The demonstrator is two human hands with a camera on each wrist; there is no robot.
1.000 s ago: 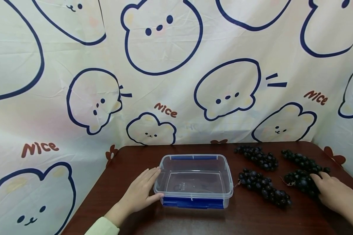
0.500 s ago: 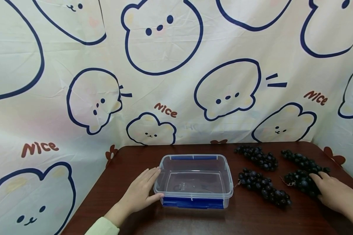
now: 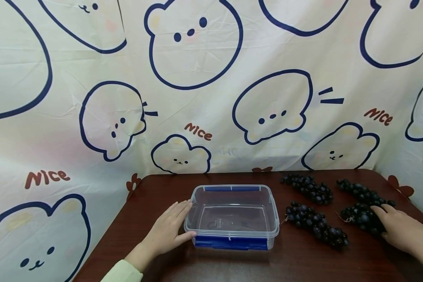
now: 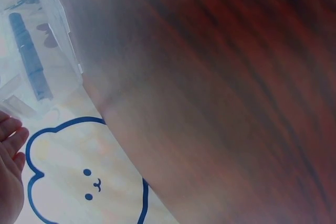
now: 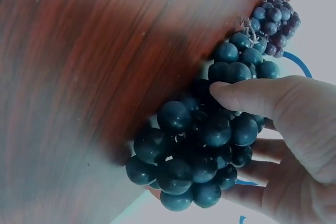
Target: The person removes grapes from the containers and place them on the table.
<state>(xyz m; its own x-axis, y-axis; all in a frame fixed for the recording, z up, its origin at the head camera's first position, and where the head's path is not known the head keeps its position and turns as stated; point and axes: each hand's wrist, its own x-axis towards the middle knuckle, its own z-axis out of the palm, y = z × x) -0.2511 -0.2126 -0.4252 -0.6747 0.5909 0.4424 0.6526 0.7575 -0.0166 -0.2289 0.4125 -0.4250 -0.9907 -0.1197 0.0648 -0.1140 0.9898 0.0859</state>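
My left hand rests against the left side of a clear plastic food container with blue side clips, its fingers fairly straight and the thumb near the front corner. In the left wrist view, fingers of that hand show beside the container wall. At the right, my right hand holds a bunch of dark grapes that lies on the table. The right wrist view shows the thumb on one side of this grape bunch and the other fingers behind it, partly hidden.
Three more dark grape bunches lie nearby: one beside the container, one at the back, one at the back right. The brown table meets a cloth printed with cartoon bears at its far edge.
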